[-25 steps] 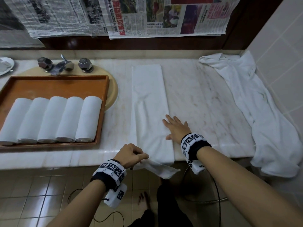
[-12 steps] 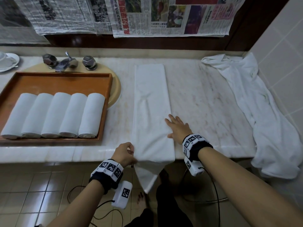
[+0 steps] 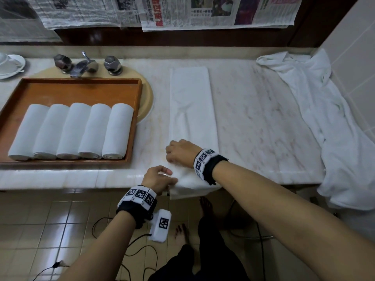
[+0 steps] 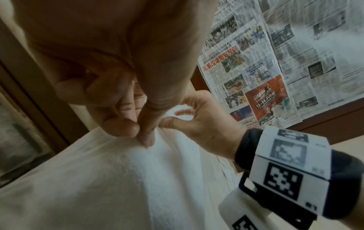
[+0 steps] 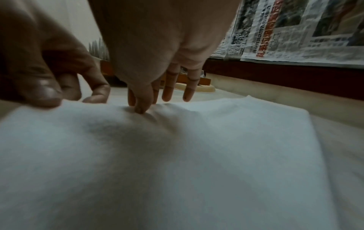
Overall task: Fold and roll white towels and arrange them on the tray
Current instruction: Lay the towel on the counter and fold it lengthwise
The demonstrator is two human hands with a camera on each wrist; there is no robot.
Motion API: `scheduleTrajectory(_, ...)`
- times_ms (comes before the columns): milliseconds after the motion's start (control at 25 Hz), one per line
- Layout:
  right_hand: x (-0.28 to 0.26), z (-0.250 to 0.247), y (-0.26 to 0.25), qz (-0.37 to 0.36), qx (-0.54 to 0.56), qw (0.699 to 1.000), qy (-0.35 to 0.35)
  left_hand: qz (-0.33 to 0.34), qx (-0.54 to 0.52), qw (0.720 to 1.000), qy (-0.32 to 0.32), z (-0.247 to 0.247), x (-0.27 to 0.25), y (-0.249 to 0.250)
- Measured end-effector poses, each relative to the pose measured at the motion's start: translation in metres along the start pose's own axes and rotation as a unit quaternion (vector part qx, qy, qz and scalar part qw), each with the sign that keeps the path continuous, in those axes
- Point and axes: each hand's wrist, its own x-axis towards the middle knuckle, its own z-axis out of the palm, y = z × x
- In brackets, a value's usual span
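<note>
A long folded white towel [image 3: 192, 110] lies lengthwise on the marble counter, its near end at the front edge. My left hand [image 3: 160, 179] pinches that end at its left corner between thumb and forefinger [image 4: 141, 133]. Just beyond it my right hand [image 3: 178, 153] reaches across to the towel's left side, knuckles up. Its thumb and forefinger [image 5: 139, 107] nip a small wrinkle of cloth while the other fingers hang free. Several rolled towels [image 3: 71, 130] lie side by side in the wooden tray [image 3: 81, 81] at the left.
A loose white towel [image 3: 334, 128] is heaped along the right wall and hangs over the counter edge. The tap [image 3: 81, 65] and a saucer [image 3: 10, 65] stand behind the tray. Bare marble [image 3: 263, 128] shows between the two towels. Newspaper covers the back wall.
My left hand has lifted the hanging towel end up to the counter edge. My right hand has left the towel's right edge, where it lay flat, and crossed to its left side.
</note>
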Motion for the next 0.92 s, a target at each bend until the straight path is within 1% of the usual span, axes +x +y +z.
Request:
scheduleTrajectory(160, 0.008, -0.005, 0.008, -0.020, -0.053, 0.998, -0.013, -0.012, -0.002, 1.000, 0.006, -0.001, -0.004, 0.001)
scheduleTrajectory(360, 0.005, -0.009, 0.013, -0.034, -0.060, 0.998, 0.009, -0.016, -0.001, 1.000, 0.014, 0.000, -0.006, 0.001)
scheduleTrajectory(440, 0.006, -0.011, 0.011, -0.019, -0.072, 0.997, 0.010, -0.014, 0.005, 1.000, 0.007, 0.000, -0.007, 0.001)
scheduleTrajectory(600, 0.014, -0.017, 0.014, 0.007, -0.122, 0.992, -0.014, -0.010, 0.010, 1.000, 0.004, -0.002, -0.009, 0.004)
scheduleTrajectory(760, 0.020, -0.024, 0.017, 0.016, -0.097, 0.995, -0.033, 0.006, 0.007, 1.000, 0.000, -0.002, -0.012, -0.001)
scheduleTrajectory(920, 0.021, -0.020, 0.015, 0.035, -0.111, 0.992, -0.041, 0.004, 0.006, 1.000, -0.020, -0.003, -0.015, -0.001)
